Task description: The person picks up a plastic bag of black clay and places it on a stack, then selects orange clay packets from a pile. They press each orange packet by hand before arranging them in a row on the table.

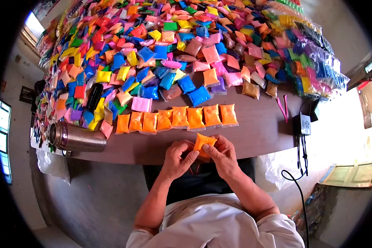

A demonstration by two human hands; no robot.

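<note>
Between my two hands, just over the table's front edge, is a small orange packet (203, 141) in clear plastic. My left hand (179, 159) grips its left side, thumb pressed against the lower edge. On the other side my right hand (222, 155) pinches it, the thumb lying across its front. Beyond my hands, a row of several orange packets (179, 117) lies side by side on the brown table (252, 136). A pink packet (141, 104) rests just behind the row's left part.
A large heap of multicoloured packets (161, 53) covers the back of the table. A steel flask (80, 137) lies on its side at left. Pink strips (283, 109) and a small grey box (303, 125) with black cables are at right, below bagged packets (314, 62).
</note>
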